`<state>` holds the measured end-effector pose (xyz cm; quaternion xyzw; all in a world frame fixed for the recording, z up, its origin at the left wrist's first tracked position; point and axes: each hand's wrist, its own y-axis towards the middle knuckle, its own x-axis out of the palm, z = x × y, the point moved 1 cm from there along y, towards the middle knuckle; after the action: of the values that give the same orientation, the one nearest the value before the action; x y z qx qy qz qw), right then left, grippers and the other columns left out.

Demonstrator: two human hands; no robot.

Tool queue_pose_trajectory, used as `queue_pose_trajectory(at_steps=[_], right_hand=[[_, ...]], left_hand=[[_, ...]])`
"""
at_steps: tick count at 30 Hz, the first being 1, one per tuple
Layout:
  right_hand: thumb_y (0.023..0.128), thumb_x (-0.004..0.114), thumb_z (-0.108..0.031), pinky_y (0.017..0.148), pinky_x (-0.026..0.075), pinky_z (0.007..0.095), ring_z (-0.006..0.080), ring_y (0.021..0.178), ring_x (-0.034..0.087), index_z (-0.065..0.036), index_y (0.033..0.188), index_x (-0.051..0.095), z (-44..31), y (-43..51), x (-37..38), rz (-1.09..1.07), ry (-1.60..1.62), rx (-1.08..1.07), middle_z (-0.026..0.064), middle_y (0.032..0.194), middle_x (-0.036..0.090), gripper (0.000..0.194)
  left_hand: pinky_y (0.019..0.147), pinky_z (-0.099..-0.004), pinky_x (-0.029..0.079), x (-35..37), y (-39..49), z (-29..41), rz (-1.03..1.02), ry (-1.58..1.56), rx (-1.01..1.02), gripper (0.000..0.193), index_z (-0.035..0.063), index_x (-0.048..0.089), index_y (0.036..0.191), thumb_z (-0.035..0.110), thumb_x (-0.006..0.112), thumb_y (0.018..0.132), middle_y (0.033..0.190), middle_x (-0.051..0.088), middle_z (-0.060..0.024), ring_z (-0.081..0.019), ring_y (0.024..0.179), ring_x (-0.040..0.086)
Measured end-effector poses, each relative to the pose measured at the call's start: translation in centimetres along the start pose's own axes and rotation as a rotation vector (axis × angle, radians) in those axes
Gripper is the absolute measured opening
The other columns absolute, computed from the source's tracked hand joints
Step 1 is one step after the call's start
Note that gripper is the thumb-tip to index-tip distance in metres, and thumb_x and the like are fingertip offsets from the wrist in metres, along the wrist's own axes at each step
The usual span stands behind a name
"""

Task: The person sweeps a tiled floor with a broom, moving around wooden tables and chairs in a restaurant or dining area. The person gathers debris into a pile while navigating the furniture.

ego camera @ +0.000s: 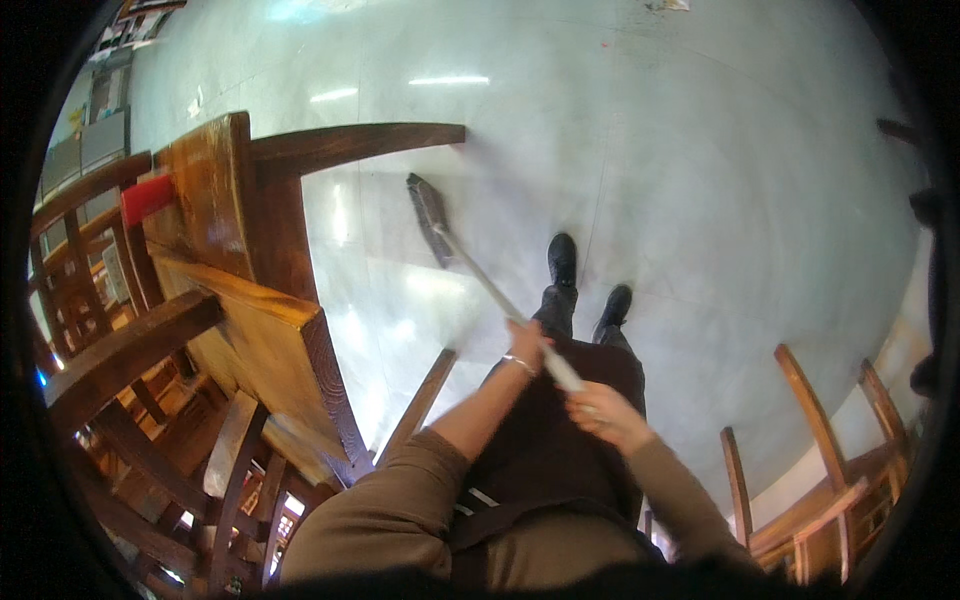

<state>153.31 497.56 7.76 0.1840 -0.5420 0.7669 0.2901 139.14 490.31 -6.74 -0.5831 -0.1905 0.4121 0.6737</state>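
Observation:
A broom with a pale handle [487,279] slants across the view in front of me. Its dark, flat head [429,217] rests on the pale floor [697,180], ahead and to my left. Around the middle of the handle is my left hand [528,346], with a bracelet at the wrist. My right hand [606,414] grips the handle's upper end, close to my dark apron [559,457]. The broom head lies beside a wooden table with a thick top [262,352], apart from its leg [360,146].
Wooden chairs [135,345] crowd the tables on my left, some apparently upturned on the tops. A red object [147,199] sits among them. More wooden legs [810,412] stick up at lower right. A scrap [675,4] lies on the floor far ahead.

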Motion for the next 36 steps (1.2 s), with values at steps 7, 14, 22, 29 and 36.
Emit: queue_pose_trajectory(at_steps=[7, 14, 22, 29, 36], right_hand=[[0.081, 0.042, -0.011, 0.032, 0.026, 0.0165, 0.0044, 0.039, 0.034, -0.004, 0.098, 0.042, -6.5, -8.5, 1.5, 0.276, -0.276, -0.572, -0.0019, 0.058, 0.039, 0.018], [0.087, 0.039, -0.029, 0.045, 0.036, 0.0207, 0.0084, 0.047, 0.04, -0.008, 0.086, 0.039, -5.7, -1.7, 1.9, 0.015, -0.305, -0.743, 0.0008, 0.065, 0.043, 0.021], [0.084, 0.04, -0.034, 0.07, 0.041, 0.0304, 0.0159, 0.078, 0.051, -0.005, 0.123, 0.025, 0.2, -7.4, -8.4, 0.416, -0.002, -0.752, 0.0097, 0.092, 0.052, 0.051], [0.079, 0.042, -0.013, 0.054, 0.041, 0.0295, 0.0165, 0.055, 0.045, -0.005, 0.071, 0.043, 0.6, 0.5, -13.1, 0.474, 0.374, -0.656, 0.0046, 0.066, 0.045, 0.011], [0.075, 0.043, -0.01, 0.042, 0.036, 0.0276, 0.0137, 0.045, 0.042, -0.004, 0.062, 0.044, -10.2, 10.3, 3.6, 0.077, 0.281, -0.804, 0.0049, 0.056, 0.041, 0.014]], left_hand=[[0.038, -0.0302, 0.038, 17.5, -7.8, 8.2, -0.534, 0.149, 0.156, 0.039, 0.0099, 0.023, 0.108, 0.012, 0.045, 0.077, 0.064, 0.043, -0.008, -0.0169, 0.046, 0.044], [0.039, -0.0257, 0.039, 16.2, -7.0, 15.6, -0.686, 0.335, 0.521, 0.069, 0.0154, -0.012, 0.129, 0.013, 0.038, 0.082, 0.059, 0.041, -0.0038, -0.0114, 0.044, 0.041], [0.04, -0.0239, 0.041, 8.7, -21.4, -2.2, -0.914, 0.591, 0.005, 0.068, 0.0204, 0.001, 0.129, 0.009, 0.046, 0.08, 0.076, 0.045, -0.0055, -0.0122, 0.047, 0.046], [0.043, -0.0183, 0.036, 8.8, -20.1, 3.1, -0.688, 0.042, -1.119, 0.011, -0.0032, 0.042, 0.086, 0.006, 0.044, 0.08, 0.061, 0.042, -0.0019, -0.0079, 0.049, 0.041], [0.042, -0.0194, 0.032, 5.8, -21.0, 16.2, -0.63, -0.052, -0.391, 0.016, -0.0022, 0.039, 0.092, 0.004, 0.043, 0.078, 0.075, 0.045, -0.0072, -0.0088, 0.049, 0.037]])
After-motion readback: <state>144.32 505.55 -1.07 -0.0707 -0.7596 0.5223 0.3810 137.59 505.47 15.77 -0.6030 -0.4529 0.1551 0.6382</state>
